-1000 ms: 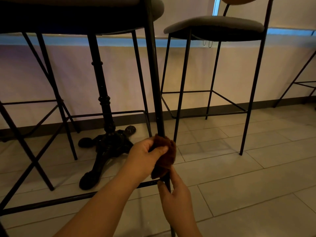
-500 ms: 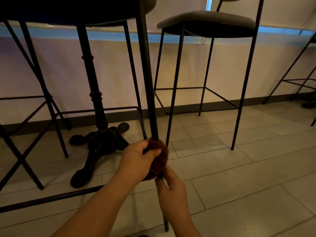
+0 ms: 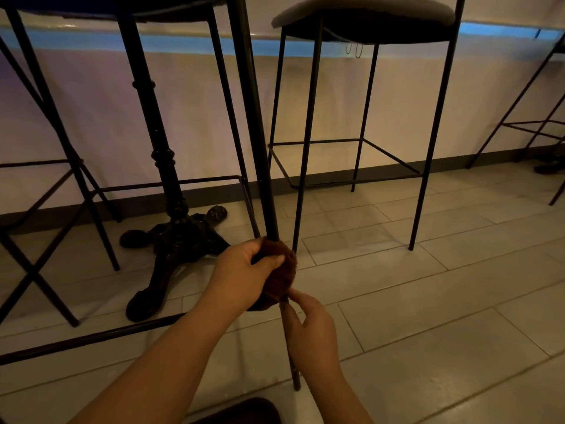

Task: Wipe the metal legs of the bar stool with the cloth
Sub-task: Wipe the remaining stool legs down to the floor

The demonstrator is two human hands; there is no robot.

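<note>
You crouch on a pale tiled floor (image 3: 428, 316) before a light wall with a dark baseboard. An ornate cast-iron table base (image 3: 171, 234) stands at centre left, a second bar stool (image 3: 363, 22) at upper right. Your left hand (image 3: 244, 276) curls around the brown cloth (image 3: 282, 270), wrapping it on the black metal leg (image 3: 260, 148) at frame centre. Just below, your right hand (image 3: 312, 332) grips the same leg.
</note>
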